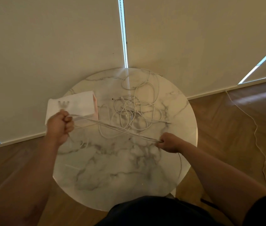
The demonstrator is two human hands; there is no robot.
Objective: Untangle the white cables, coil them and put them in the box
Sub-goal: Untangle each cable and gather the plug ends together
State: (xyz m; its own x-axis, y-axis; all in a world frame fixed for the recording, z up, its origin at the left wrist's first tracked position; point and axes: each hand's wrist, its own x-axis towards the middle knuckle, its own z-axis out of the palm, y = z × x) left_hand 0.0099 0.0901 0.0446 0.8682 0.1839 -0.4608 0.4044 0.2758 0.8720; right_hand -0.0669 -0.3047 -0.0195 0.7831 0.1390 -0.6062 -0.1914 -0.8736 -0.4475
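While you stretch it: folded white cable, taut between fists above the marble table.
Left hand: closed on one end.
Right hand: closed on the other.
Risk: low strands may snag the cable tangle beside the white box.

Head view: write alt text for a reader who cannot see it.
Two bare hands, left hand and right hand, both fisted, stretch a bundle of white cable strands taut above a round marble table. A tangled pile of white cables lies beyond, with a white box at the table's left edge.
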